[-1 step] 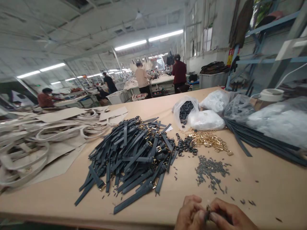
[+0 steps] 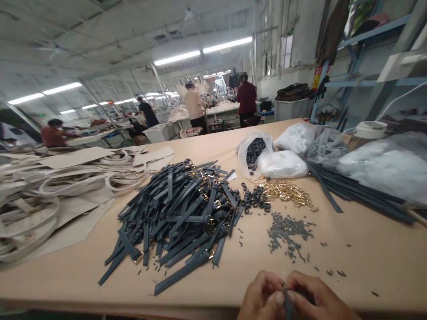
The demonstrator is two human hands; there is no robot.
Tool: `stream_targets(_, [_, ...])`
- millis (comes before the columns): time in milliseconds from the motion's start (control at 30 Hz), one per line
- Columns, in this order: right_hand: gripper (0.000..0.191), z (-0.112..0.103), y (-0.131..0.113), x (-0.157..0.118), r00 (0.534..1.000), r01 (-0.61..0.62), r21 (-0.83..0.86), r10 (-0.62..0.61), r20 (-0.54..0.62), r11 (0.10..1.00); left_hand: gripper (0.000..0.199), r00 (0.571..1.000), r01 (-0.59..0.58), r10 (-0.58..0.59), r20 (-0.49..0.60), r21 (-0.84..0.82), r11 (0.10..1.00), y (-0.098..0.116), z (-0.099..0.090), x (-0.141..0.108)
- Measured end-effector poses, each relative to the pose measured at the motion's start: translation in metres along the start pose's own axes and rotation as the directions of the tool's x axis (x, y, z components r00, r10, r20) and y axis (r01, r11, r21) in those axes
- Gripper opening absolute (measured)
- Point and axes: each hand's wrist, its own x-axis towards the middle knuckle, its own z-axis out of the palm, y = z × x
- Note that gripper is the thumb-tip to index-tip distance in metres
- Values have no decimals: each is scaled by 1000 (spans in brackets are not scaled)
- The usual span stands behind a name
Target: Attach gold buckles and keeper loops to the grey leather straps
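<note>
Close together at the lower right of the head view are my left hand (image 2: 262, 297) and my right hand (image 2: 315, 295). Both have their fingers closed on one dark strap (image 2: 288, 306), pinched between thumbs and fingertips. A small gold glint shows at the strap's upper end; my fingers hide most of it. Just beyond my hands lies a scatter of small dark cut pieces (image 2: 288, 233). Behind that are gold buckles (image 2: 287, 191) and black loops (image 2: 255, 198). To the left rises a heap of dark straps (image 2: 180, 213), many with gold buckles fitted.
Beige panels with handles (image 2: 66, 186) cover the table's left side. A bag of black loops (image 2: 256, 151) stands open at the back, beside a white plastic bag (image 2: 283, 164). Long dark strips (image 2: 360, 193) lie at the right. Several people work at far tables.
The strap between my hands has turned, and more of its flat length now shows below my thumbs. My fingertips have drawn closer together. The camera view has shifted slightly.
</note>
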Motion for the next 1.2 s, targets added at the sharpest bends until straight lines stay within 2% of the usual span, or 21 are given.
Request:
stream_targets(33, [26, 0, -1, -2, 1000, 12, 0, -12, 6, 1000, 41, 999, 30, -28, 44, -46, 999, 3, 1, -1])
stream_targets(100, [21, 1, 0, -4, 1000, 21, 14, -21, 13, 1000, 38, 994, 97, -92, 63, -78, 992, 10, 2, -4])
stream_targets(200, [10, 1, 4, -5, 997, -32, 74, 27, 69, 997, 21, 977, 170, -170, 125, 12, 985, 16, 2, -6])
stream_targets(267, [8, 0, 9, -6, 991, -80, 173, 59, 124, 982, 18, 976, 180, -181, 119, 14, 984, 15, 1, -5])
stream_targets(400, [13, -2, 14, -9, 969, -177, 411, 85, 234, 894, 18, 983, 180, -178, 46, -41, 983, 4, 1, -1])
stream_targets(533, [19, -4, 15, -9, 974, -161, 412, 76, 214, 897, 20, 975, 145, -125, -184, 101, 984, -4, 1, 4])
stream_targets(600, [20, -4, 16, -6, 983, -126, 397, 60, 175, 909, 20, 968, 108, -62, -243, 182, 977, -6, 0, 6])
stream_targets(667, [23, -3, 19, -2, 986, -115, 419, 53, 159, 901, 21, 968, 88, -44, -246, 171, 981, -9, -3, 8])
stream_targets(767, [24, -4, 21, 3, 978, -164, 452, 84, 191, 877, 28, 979, 117, -110, -173, 30, 993, -16, -9, 12])
stream_targets(833, [16, -4, 19, 4, 980, -162, 340, 112, 164, 926, 31, 985, 143, -144, -98, -12, 990, -18, -13, 15])
stream_targets(900, [9, -5, 13, 3, 994, -99, 61, 96, 59, 993, 29, 988, 150, -149, -30, 70, 986, -14, -14, 18])
stream_targets(933, [7, -6, 10, 3, 998, -66, -102, 67, 4, 993, 26, 990, 143, -144, 0, 144, 979, -10, -14, 19])
stream_targets(1000, [9, -9, 4, 6, 999, -25, -355, 6, -53, 935, 24, 989, 126, -142, 35, 283, 951, 0, -11, 20])
stream_targets(1067, [11, -17, 0, 15, 999, 11, -470, -30, -34, 883, 27, 991, 123, -136, 15, 342, 932, 8, -9, 24])
stream_targets(1167, [13, -38, -1, 44, 989, 136, -487, -88, 120, 862, 29, 987, 159, -146, -66, 307, 938, 9, -11, 35])
stream_targets(1200, [13, -46, -1, 58, 985, 162, -500, -107, 136, 851, 29, 985, 170, -150, -90, 285, 943, 7, -13, 39])
